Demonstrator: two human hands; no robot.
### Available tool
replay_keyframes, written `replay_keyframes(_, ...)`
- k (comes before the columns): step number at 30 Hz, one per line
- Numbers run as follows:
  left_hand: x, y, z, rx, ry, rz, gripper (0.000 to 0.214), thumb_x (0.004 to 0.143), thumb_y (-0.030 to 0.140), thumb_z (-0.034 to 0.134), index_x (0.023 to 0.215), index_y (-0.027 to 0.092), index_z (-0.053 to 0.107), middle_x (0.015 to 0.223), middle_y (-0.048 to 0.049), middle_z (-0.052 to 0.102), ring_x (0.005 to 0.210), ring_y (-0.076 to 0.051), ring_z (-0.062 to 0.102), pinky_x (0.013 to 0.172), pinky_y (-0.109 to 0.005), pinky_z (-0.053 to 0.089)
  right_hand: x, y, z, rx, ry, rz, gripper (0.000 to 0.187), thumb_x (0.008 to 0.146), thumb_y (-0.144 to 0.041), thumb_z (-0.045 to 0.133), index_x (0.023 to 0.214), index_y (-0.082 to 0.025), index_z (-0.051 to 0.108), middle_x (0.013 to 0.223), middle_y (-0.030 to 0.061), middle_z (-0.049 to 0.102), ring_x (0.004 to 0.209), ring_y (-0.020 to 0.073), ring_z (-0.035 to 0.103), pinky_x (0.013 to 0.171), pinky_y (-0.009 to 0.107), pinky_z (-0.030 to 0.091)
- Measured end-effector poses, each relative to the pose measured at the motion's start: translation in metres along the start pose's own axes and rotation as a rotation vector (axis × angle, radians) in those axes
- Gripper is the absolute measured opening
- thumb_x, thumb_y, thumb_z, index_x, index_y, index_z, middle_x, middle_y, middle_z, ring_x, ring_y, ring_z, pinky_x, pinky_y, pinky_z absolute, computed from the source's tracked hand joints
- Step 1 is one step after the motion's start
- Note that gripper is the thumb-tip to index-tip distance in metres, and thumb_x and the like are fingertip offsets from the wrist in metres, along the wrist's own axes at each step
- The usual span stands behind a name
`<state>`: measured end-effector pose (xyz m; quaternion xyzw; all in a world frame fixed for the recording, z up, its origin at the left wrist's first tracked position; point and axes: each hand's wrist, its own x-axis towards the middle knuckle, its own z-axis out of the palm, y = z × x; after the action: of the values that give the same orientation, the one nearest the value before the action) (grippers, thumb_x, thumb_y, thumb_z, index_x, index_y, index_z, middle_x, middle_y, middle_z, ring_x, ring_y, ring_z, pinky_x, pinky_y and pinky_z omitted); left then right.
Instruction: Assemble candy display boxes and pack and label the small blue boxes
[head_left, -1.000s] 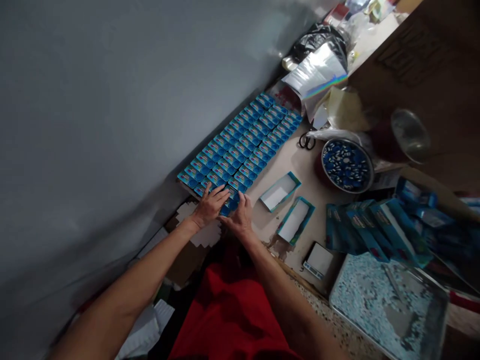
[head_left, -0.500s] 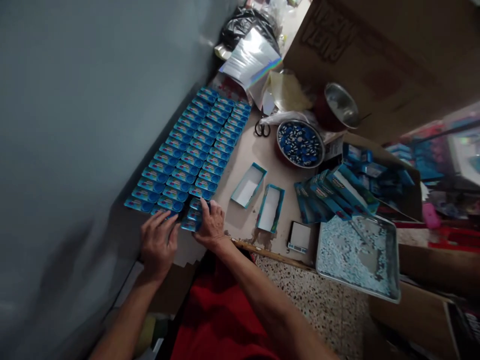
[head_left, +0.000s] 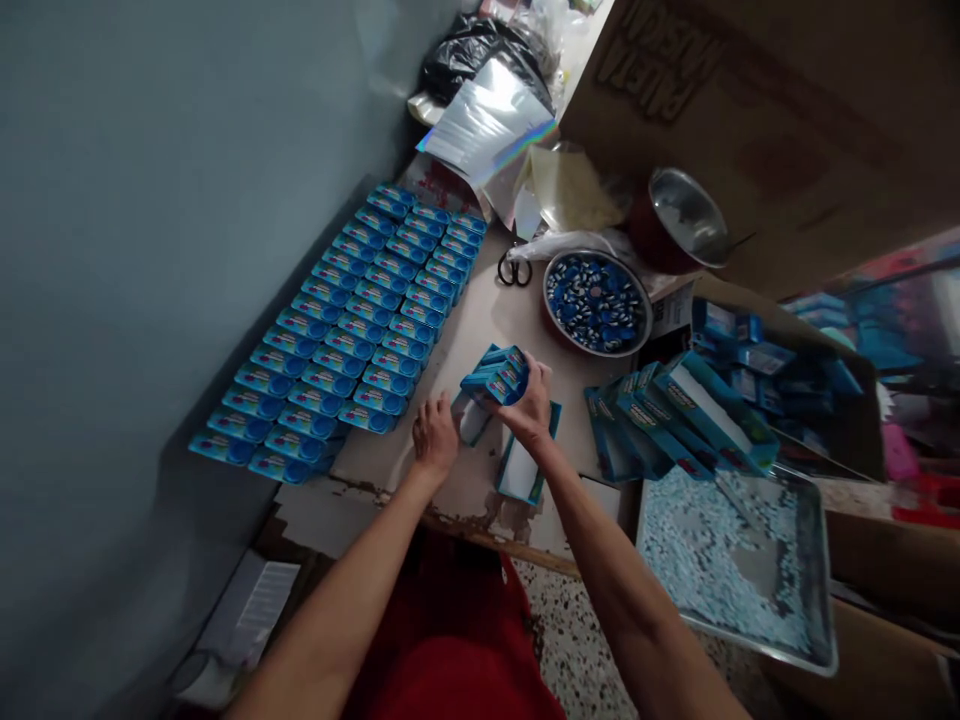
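Several blue packs (head_left: 504, 380) in a closed right grip (head_left: 529, 408) over one box (head_left: 471, 420), left grip (head_left: 436, 434) half-open, empty

scissors (head_left: 514, 264), black bag (head_left: 484, 48), speckled floor (head_left: 574, 630)

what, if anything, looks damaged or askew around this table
The table looks damaged along its front edge: its pale surface seems worn away in a ragged brown patch. The teal boxes to the right look askew, leaning at different angles, some overlapping the tray in this view.
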<state>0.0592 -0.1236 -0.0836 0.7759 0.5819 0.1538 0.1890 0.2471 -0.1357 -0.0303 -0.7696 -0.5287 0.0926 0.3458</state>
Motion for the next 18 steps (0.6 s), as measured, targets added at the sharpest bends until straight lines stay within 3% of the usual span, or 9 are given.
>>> replay_keyframes(4,0.023,-0.002,0.013,0.05,-0.137,0.06,0.049,0.095,0.009,0.037,0.14,0.016,0.057,0.117,-0.017,0.07,0.103,-0.029,0.068,0.084,-0.038,0.056,0.014,0.02,0.014,-0.057,-0.062,-0.037,0.101,0.062,-0.041,0.077,0.149,-0.015,0.034,0.133,0.0147,0.041,0.124,0.0316,0.046,0.109,0.047,0.043)
replay_keyframes(14,0.015,-0.002,0.014,0.107,-0.169,0.051,0.051,0.096,0.009,0.036,0.143,0.017,0.054,0.119,-0.0158,0.069,0.108,-0.026,0.064,0.09,-0.036,0.054,0.027,0.024,-0.002,-0.136,-0.182,-0.122,0.096,0.064,-0.039,0.072,0.151,-0.02,0.035,0.134,0.014,0.039,0.124,0.034,0.045,0.107,0.05,0.043)
replay_keyframes(18,0.012,-0.01,0.018,0.099,-0.194,0.088,0.055,0.094,0.01,0.043,0.147,0.018,0.049,0.117,-0.0133,0.069,0.104,-0.025,0.064,0.087,-0.034,0.053,0.021,0.024,0.005,-0.188,-0.186,-0.124,0.098,0.064,-0.04,0.073,0.151,-0.018,0.034,0.133,0.0143,0.04,0.124,0.0344,0.044,0.108,0.05,0.042)
